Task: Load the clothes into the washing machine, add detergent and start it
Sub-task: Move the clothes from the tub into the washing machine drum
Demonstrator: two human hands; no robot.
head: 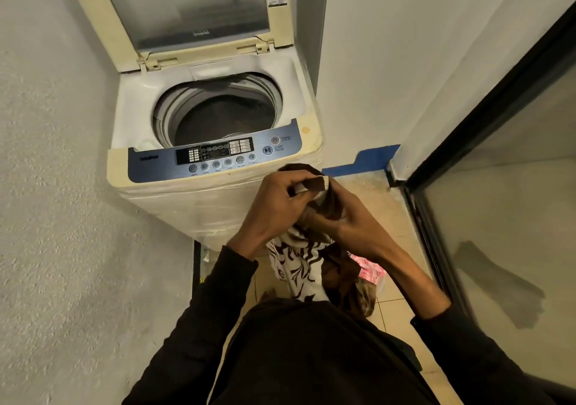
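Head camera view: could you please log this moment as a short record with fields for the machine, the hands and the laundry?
washing machine: top-loader, lid raised
drum: open, dark inside, contents unclear
control panel: faces the person, display not readable
left hand: grips the brown garment at its white-edged part
right hand: holds the same garment lower down
patterned cloth: white with dark print, hangs below the hands
pink item: beside the pile, on the tiled floor
detergent: none identifiable
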